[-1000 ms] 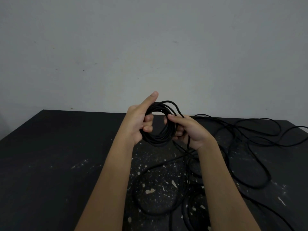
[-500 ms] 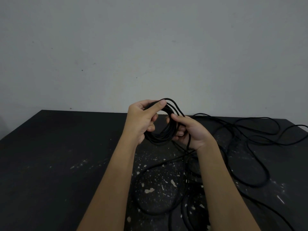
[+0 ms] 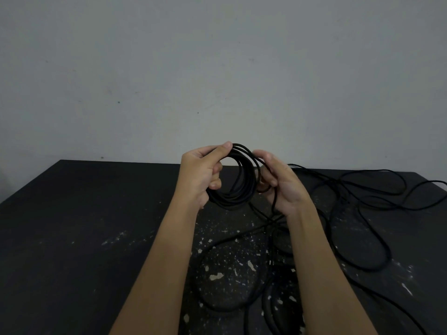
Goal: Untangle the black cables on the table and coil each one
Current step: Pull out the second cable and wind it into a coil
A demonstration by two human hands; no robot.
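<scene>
A bare grey wall (image 3: 217, 68) backs a black table (image 3: 84, 226) flecked with pale paint. Above its middle the coil (image 3: 242, 197) stands upright, ring facing the person. The left hand (image 3: 199, 175) grips the coil's left side, thumb over the top, and the right hand (image 3: 281, 187) pinches its right edge. The feeding strand (image 3: 273, 206) drops across the right palm toward the loose cable (image 3: 362, 201) sprawled to the right, so the next loop likely comes from that side, nearer the right hand.

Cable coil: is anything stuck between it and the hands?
No. The left hand grips one side of the cable coil and the right hand holds the other side. Nothing visible sits between them.
</scene>
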